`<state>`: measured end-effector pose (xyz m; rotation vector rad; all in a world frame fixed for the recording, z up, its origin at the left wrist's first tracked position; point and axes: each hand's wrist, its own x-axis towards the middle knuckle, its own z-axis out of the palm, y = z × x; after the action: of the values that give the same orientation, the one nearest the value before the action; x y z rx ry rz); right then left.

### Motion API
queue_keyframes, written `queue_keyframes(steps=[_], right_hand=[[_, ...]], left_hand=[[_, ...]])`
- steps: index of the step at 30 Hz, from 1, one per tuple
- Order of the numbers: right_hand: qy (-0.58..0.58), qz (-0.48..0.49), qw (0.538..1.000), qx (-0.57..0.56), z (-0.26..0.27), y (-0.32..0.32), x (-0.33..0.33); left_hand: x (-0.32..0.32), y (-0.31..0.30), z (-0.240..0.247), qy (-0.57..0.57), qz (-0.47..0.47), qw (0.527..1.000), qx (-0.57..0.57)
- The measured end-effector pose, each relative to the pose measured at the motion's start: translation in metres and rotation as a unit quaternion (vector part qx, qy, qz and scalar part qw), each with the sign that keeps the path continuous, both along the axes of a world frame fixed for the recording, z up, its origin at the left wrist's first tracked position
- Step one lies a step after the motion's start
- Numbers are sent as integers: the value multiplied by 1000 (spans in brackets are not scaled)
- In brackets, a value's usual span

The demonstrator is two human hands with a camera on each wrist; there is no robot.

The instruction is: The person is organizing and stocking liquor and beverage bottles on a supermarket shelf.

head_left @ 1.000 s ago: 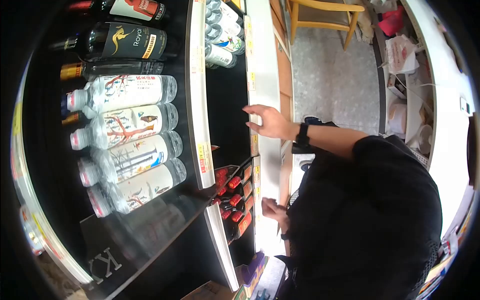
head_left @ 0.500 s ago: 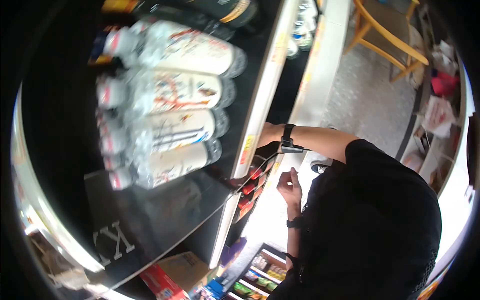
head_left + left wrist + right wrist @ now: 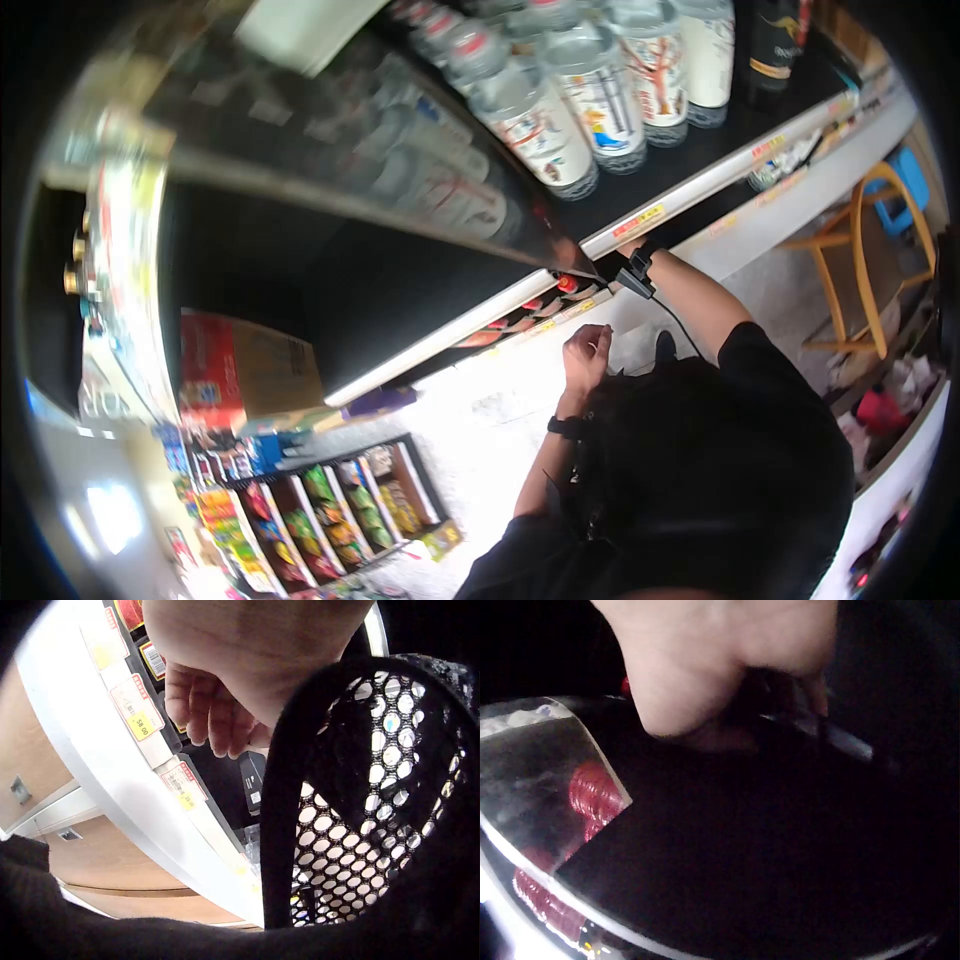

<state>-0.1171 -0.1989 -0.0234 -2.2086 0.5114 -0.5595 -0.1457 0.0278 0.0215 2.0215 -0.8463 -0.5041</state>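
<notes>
My right hand (image 3: pixel 727 667) reaches under the black upper shelf into the dark lower shelf. Its fingers and thumb curl round a dark object (image 3: pixel 795 712), seemingly a bottle. Red-capped bottles (image 3: pixel 592 791) stand beside it behind a clear divider. In the head view only the right wrist with its black band (image 3: pixel 637 272) shows, next to the red-capped bottles (image 3: pixel 567 285). My left hand (image 3: pixel 585 350) is raised in front of the white shelf edge (image 3: pixel 480 320), fingers curled into the palm and holding nothing. The left hand (image 3: pixel 210 712) hangs close to the price tags (image 3: pixel 137 705).
Clear water bottles with white labels (image 3: pixel 545 130) and a dark wine bottle (image 3: pixel 775 45) fill the upper shelf. A cardboard box (image 3: pixel 235 365) lies below left, above a snack rack (image 3: pixel 330 510). A wooden chair (image 3: pixel 860 270) stands on the right. Black mesh fabric (image 3: pixel 360 795) hangs near the left wrist.
My right hand went from the white shelf edge down under the upper shelf, among the red-capped bottles. My left hand rose and curled. The head view swung left and down.
</notes>
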Motion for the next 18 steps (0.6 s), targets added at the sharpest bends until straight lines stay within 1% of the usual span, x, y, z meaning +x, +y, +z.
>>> queue_keyframes(steps=[3,4,5,7,11,13,14,15,16,17,18], right_hand=[[1,-23,1000,-18,-10,2,0],[1,-31,999,-20,-11,2,6],[1,-40,999,-22,-15,0,6],[-1,-65,998,-25,-23,-6,4],[-2,-141,990,-30,-44,-16,-14],[-1,-188,981,-35,-47,-29,-16],[-115,-197,973,37,-46,-29,-26],[-113,-198,973,29,-46,-29,-36],[-181,-240,944,135,-40,-25,-43],[-245,-277,897,241,-29,-17,-51],[-271,-275,910,151,-18,-11,-61]], left_hand=[[-2,2,-1,0,-7,1000,-18],[-4,2,8,0,-5,1000,-4],[-5,3,10,2,10,1000,-8],[-5,5,11,4,6,1000,-4],[-7,11,4,8,35,999,17],[-7,14,-4,22,43,999,5],[-7,14,-7,31,49,998,-4],[-8,13,-11,35,46,998,-11],[-9,13,-12,89,63,994,-3],[-8,12,-10,142,79,987,6],[-8,11,-10,180,81,980,23]])
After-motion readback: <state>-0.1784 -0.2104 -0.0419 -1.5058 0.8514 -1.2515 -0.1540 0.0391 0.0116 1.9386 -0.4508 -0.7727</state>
